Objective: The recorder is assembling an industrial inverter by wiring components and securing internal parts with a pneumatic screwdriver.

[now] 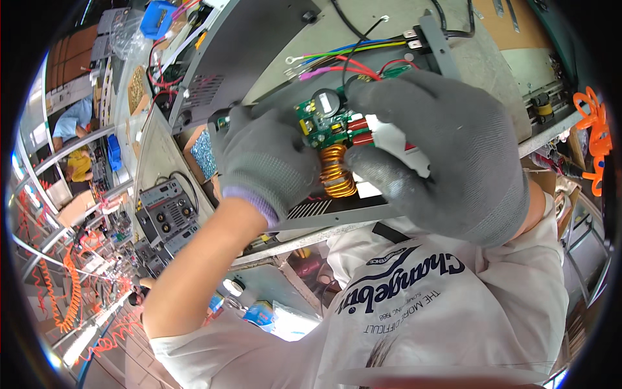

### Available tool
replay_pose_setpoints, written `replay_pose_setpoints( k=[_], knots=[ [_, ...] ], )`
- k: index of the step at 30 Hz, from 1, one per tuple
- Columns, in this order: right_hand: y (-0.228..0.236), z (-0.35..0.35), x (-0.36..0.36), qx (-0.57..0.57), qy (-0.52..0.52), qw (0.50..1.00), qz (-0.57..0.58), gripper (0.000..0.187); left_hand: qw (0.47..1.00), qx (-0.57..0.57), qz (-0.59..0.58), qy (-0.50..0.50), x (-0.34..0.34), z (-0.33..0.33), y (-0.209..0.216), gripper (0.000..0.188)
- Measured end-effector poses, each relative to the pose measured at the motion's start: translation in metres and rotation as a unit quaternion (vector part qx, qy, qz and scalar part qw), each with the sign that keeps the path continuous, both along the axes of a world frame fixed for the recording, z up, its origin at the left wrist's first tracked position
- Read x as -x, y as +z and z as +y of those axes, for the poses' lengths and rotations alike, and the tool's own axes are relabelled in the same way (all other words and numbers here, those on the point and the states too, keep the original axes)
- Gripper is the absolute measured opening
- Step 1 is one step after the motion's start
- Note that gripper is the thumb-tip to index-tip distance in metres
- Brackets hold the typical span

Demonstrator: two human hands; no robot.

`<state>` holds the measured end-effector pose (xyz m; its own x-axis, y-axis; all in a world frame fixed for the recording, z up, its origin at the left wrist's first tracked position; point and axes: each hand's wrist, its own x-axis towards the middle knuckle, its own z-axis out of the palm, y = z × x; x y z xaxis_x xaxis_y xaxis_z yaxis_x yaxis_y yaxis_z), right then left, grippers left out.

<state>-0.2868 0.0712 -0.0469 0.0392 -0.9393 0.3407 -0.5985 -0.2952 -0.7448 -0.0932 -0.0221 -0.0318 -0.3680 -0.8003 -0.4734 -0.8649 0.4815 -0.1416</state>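
A green circuit board (310, 133) with a black round capacitor (326, 102) and a copper-wound ring coil (337, 172) sits in a grey metal housing (337, 219). My left hand (269, 152), in a grey knit glove, is closed at the board's left edge, its fingertips partly hidden. From the right, my right hand (447, 152), gloved too, bends round the board: fingers by the capacitor, thumb beside the coil. White parts show in the gap between thumb and fingers. Beyond the board run loose coloured wires (363, 48) with ring terminals.
A grey vented cover (240, 58) stands at the far left of the housing. Left of my arm is a control panel with knobs (170, 217). Blue bins (157, 19) lie beyond. An orange coiled hose (593, 139) hangs at right. Other people (76, 120) work far left.
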Motion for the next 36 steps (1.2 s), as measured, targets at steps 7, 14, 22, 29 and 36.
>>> replay_pose_setpoints(
  k=[7, 14, 22, 29, 36],
  knots=[
    [0.0, 0.0, -0.005, 0.005, 0.015, 1.0, -0.006, 0.032, 0.976, -0.203, -0.068, -0.042, 0.001, -0.032, 0.007, 0.03],
    [0.005, 0.005, -0.014, -0.078, -0.027, 0.996, -0.012, 0.031, 0.995, -0.1, -0.007, 0.002, -0.006, -0.02, -0.005, 0.028],
    [0.007, 0.002, -0.015, -0.08, -0.026, 0.996, 0.01, 0.03, 0.995, -0.092, -0.036, 0.001, -0.002, -0.024, 0.009, 0.031],
    [0.006, -0.002, -0.019, -0.041, -0.026, 0.998, 0.036, 0.028, 0.996, -0.086, -0.001, -0.022, -0.013, -0.025, -0.001, 0.031],
    [0.013, 0.003, -0.012, -0.013, -0.041, 0.998, 0.036, 0.023, 0.998, -0.046, 0.018, -0.033, -0.006, -0.017, 0.016, 0.035]
  ],
)
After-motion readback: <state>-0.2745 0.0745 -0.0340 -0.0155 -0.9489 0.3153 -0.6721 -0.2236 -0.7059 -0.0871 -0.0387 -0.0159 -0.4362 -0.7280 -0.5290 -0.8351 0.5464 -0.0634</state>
